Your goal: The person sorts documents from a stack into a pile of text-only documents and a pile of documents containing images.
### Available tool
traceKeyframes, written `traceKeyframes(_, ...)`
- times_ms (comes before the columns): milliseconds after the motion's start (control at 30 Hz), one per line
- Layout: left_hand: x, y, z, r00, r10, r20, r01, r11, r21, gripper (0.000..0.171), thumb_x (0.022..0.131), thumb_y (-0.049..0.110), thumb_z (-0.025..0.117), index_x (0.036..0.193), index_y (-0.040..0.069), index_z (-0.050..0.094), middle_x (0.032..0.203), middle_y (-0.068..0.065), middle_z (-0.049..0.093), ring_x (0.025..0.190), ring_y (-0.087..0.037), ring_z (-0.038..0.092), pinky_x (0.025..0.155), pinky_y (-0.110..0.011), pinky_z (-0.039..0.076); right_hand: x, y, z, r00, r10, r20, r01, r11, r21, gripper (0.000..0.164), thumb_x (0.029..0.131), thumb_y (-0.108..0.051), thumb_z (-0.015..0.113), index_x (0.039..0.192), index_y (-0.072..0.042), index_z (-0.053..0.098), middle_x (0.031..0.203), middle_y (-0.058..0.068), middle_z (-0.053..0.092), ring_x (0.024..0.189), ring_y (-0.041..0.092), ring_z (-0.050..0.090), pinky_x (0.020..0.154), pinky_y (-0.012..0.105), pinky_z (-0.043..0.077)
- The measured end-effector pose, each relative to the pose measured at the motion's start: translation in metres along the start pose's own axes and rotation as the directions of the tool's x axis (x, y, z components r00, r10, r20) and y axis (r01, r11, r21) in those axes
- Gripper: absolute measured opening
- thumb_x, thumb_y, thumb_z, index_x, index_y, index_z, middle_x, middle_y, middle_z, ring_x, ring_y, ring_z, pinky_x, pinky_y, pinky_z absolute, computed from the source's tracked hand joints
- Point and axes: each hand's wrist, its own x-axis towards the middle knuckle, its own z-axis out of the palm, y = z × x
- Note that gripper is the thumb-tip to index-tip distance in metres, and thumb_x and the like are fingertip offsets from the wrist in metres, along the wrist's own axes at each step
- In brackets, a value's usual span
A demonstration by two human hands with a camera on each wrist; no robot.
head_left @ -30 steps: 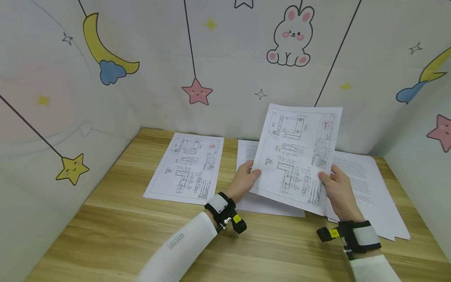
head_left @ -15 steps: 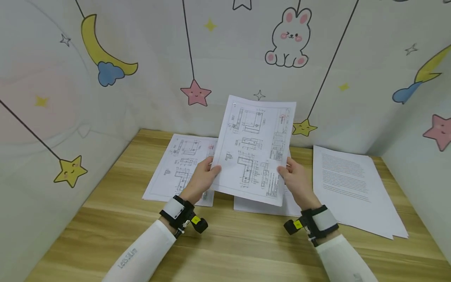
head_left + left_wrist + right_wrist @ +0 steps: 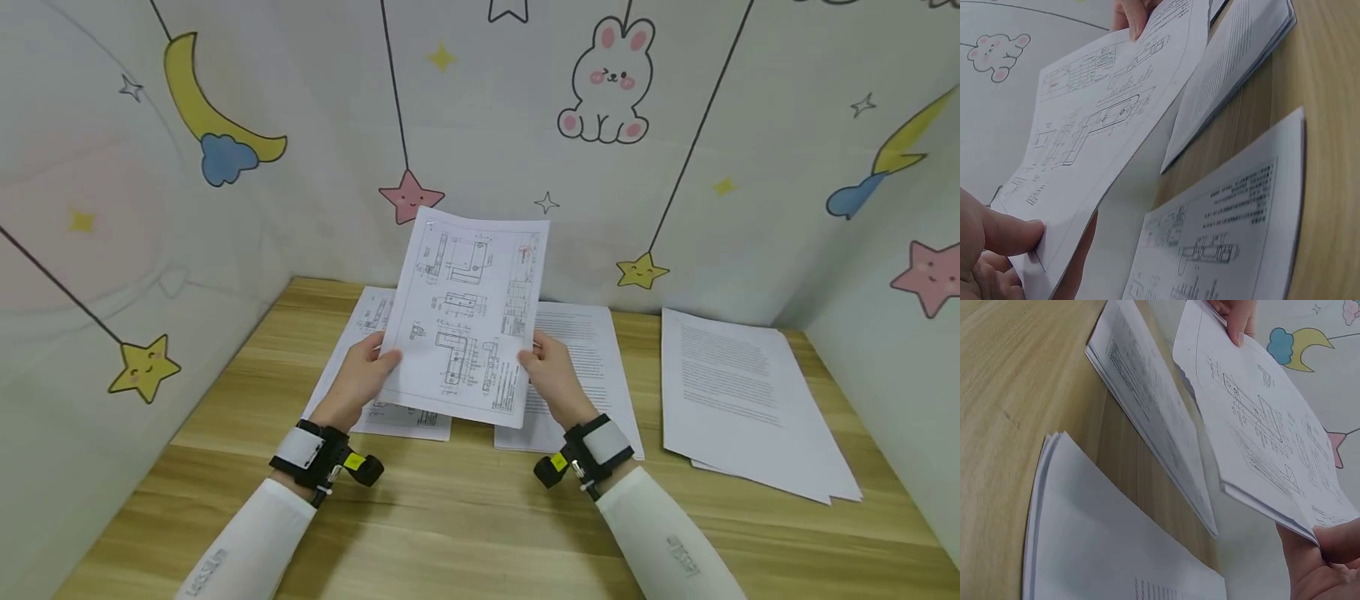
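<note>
A thin set of printed technical drawings (image 3: pixel 465 321) is held up tilted above the table. My left hand (image 3: pixel 354 377) grips its left edge, thumb on the front and fingers behind. My right hand (image 3: pixel 557 375) pinches the opposite edge the same way. In the right wrist view the held drawings (image 3: pixel 1254 419) show a layered edge, so they are more than one sheet. Below and partly hidden lies a pile of similar drawings (image 3: pixel 412 423) on the left. Behind the right hand lies a stack of text pages (image 3: pixel 585 358), partly covered by the held drawings.
Another stack of text pages (image 3: pixel 738 400), with its sheets slightly out of line, lies at the right of the wooden table (image 3: pixel 465 517). A cartoon-printed wall covering (image 3: pixel 495 108) rises behind the table and at both sides.
Both hands have carried the drawings leftward, from over the text stacks to partly above the left pile. The middle and right text stacks are now more exposed; the left pile is more covered.
</note>
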Motion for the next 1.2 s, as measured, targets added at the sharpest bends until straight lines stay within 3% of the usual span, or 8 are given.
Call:
traceKeyframes(167, 0.002, -0.008, -0.02, 0.996, -0.078, -0.03, 0.079, 0.996, 0.033, 0.058, 0.105, 0.022, 0.041, 0.158, 0.006, 0.021, 0.146, -0.023, 0.047, 0.121, -0.032, 0.055, 0.096, -0.039, 0.048, 0.013, 0.004, 0.025, 1.0, 0.012, 0.012, -0.012, 1.0, -0.01, 0.038, 0.1, -0.012, 0.054, 0.138, -0.006, 0.056, 0.113, 0.014, 0.07, 0.09, 0.014, 0.066, 0.074, 0.022, 0.053)
traceKeyframes(333, 0.001, -0.019, -0.034, 0.988, -0.145, -0.06, 0.149, 0.987, 0.056, 0.062, 0.105, 0.02, 0.039, 0.158, 0.0, 0.012, 0.157, -0.028, 0.03, 0.139, -0.041, 0.04, 0.114, -0.055, 0.035, 0.019, 0.009, 0.048, 0.999, 0.007, 0.037, -0.005, 0.999, -0.038, 0.032, 0.098, -0.012, 0.059, 0.128, -0.004, 0.064, 0.101, 0.011, 0.071, 0.079, 0.01, 0.061, 0.066, 0.02, 0.047)
traceKeyframes(533, 0.003, -0.035, -0.046, 0.975, -0.203, -0.088, 0.211, 0.973, 0.095, 0.062, 0.104, 0.017, 0.039, 0.156, -0.005, 0.014, 0.157, -0.03, 0.029, 0.14, -0.041, 0.037, 0.117, -0.055, 0.031, 0.022, 0.015, 0.069, 0.998, -0.029, 0.053, 0.037, 0.987, -0.154, 0.037, 0.097, -0.014, 0.062, 0.132, -0.004, 0.061, 0.107, 0.016, 0.073, 0.085, 0.016, 0.068, 0.066, 0.022, 0.053)
traceKeyframes(667, 0.006, -0.046, -0.051, 0.969, -0.231, -0.092, 0.24, 0.965, 0.103, 0.059, 0.104, 0.015, 0.037, 0.156, -0.004, 0.016, 0.157, -0.028, 0.03, 0.142, -0.04, 0.036, 0.118, -0.056, 0.03, 0.023, 0.018, 0.081, 0.997, -0.034, 0.071, 0.051, 0.967, -0.25, 0.039, 0.097, -0.016, 0.062, 0.135, -0.005, 0.06, 0.096, 0.014, 0.073, 0.071, 0.017, 0.067, 0.058, 0.023, 0.053)
traceKeyframes(800, 0.007, -0.054, -0.055, 0.969, -0.225, -0.103, 0.237, 0.962, 0.134, 0.058, 0.104, 0.012, 0.035, 0.156, -0.004, 0.017, 0.158, -0.028, 0.029, 0.144, -0.041, 0.033, 0.119, -0.057, 0.028, 0.024, 0.018, 0.088, 0.993, -0.07, 0.094, 0.099, 0.929, -0.356, 0.033, 0.097, -0.015, 0.061, 0.128, -0.004, 0.063, 0.081, 0.01, 0.07, 0.055, 0.011, 0.056, 0.049, 0.021, 0.042)
traceKeyframes(933, 0.007, -0.06, -0.056, 0.969, -0.214, -0.122, 0.232, 0.958, 0.17, 0.057, 0.103, 0.01, 0.036, 0.154, -0.006, 0.02, 0.157, -0.03, 0.03, 0.142, -0.041, 0.035, 0.118, -0.056, 0.029, 0.024, 0.015, 0.092, 0.986, -0.122, 0.111, 0.158, 0.882, -0.443, 0.02, 0.093, -0.01, 0.063, 0.111, -0.001, 0.068, 0.069, 0.007, 0.064, 0.052, 0.01, 0.047, 0.047, 0.021, 0.033)
traceKeyframes(1100, 0.006, -0.062, -0.057, 0.97, -0.189, -0.154, 0.221, 0.948, 0.227, 0.056, 0.1, 0.009, 0.039, 0.151, -0.01, 0.026, 0.151, -0.032, 0.037, 0.135, -0.041, 0.042, 0.113, -0.056, 0.036, 0.022, 0.014, 0.093, 0.986, -0.115, 0.119, 0.158, 0.86, -0.485, 0.016, 0.089, -0.008, 0.069, 0.103, 0.001, 0.069, 0.065, 0.003, 0.061, 0.051, 0.01, 0.049, 0.046, 0.02, 0.034)
traceKeyframes(1200, 0.004, -0.062, -0.058, 0.973, -0.145, -0.181, 0.199, 0.924, 0.328, 0.054, 0.099, 0.01, 0.044, 0.148, -0.011, 0.033, 0.145, -0.034, 0.044, 0.127, -0.043, 0.049, 0.106, -0.055, 0.042, 0.021, 0.013, 0.092, 0.985, -0.108, 0.136, 0.162, 0.848, -0.505, 0.018, 0.088, -0.008, 0.07, 0.103, 0.002, 0.071, 0.06, 0.002, 0.059, 0.047, 0.009, 0.049, 0.044, 0.02, 0.033)
